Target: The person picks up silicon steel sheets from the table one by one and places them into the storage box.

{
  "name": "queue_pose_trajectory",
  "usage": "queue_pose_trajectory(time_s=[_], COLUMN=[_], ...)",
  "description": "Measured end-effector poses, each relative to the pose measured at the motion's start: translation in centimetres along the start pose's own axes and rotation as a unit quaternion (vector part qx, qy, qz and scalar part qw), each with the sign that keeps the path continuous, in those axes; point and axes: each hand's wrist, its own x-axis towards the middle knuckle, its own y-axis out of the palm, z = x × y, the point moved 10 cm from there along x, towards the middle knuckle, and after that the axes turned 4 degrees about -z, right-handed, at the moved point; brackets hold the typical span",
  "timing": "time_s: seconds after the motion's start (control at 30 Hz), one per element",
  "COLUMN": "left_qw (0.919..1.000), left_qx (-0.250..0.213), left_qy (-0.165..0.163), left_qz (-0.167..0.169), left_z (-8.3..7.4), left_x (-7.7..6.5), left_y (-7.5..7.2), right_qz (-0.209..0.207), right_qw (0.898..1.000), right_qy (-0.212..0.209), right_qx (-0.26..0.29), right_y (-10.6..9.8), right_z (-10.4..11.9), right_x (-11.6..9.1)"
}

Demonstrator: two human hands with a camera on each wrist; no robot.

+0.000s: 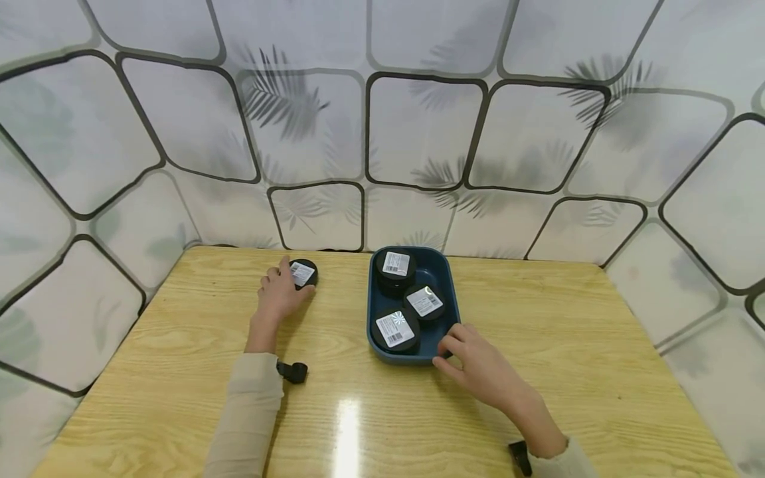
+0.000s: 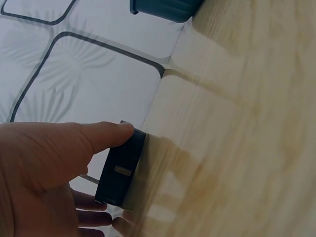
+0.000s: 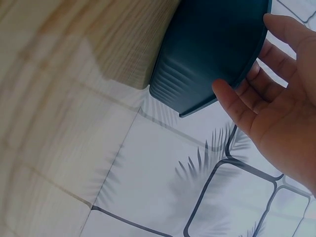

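Observation:
My left hand (image 1: 279, 293) holds a round black jar (image 1: 303, 271) with a white label on top, near the table's back edge. In the left wrist view the thumb lies on the edge of this jar (image 2: 121, 170), with fingers partly hidden behind it. A dark blue tray (image 1: 451, 292) lies right of it, near the middle of the table. My right hand (image 1: 478, 366) grips the tray's near right corner, fingertips over the rim. Labelled black jars sit inside: one at the back (image 1: 396, 264), one in the middle (image 1: 425, 302), one in front (image 1: 396, 330).
The wooden table (image 1: 568, 345) backs onto a patterned curtain-like wall (image 1: 424, 133), which also closes in both sides. Dark straps with small devices (image 1: 293, 372) sit on both wrists. A bright light reflection lies on the table near the front.

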Motion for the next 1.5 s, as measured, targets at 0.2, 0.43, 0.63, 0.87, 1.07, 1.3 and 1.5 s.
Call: queue_pose_trajectory(time_s=[0.2,0.43,0.63,0.87,1.07,1.3,1.5], left_qw=[0.9999,0.9997,0.9995,0.9991,0.9988,0.9983,0.9979], left_qx=[0.011,0.025,0.032,0.041,0.045,0.051,0.057], left_qy=[0.012,0.000,0.000,0.010,0.018,0.025,0.027], left_qz=[-0.004,0.000,-0.001,0.002,0.005,0.015,0.018], left_z=[-0.1,0.1,-0.1,-0.7,-1.3,-1.6,-2.1], left_x=[0.0,-0.2,-0.5,-1.0,-1.3,-1.5,-1.6], left_y=[0.0,0.5,0.6,0.8,1.0,1.3,1.3], right_qz=[0.001,0.009,0.007,0.000,0.004,0.005,0.004], right_qw=[1.000,1.000,1.000,1.000,1.000,1.000,1.000], right_qy=[0.002,0.009,0.007,-0.003,0.000,-0.002,-0.004], right_qx=[0.002,0.002,0.001,0.004,0.005,0.008,0.008], right_y=[0.1,0.2,0.1,0.1,0.1,0.1,0.1], right_z=[0.0,-0.1,-0.1,0.2,0.1,0.1,0.1], right_x=[-0.1,0.0,0.0,0.0,-0.1,-0.1,-0.1])
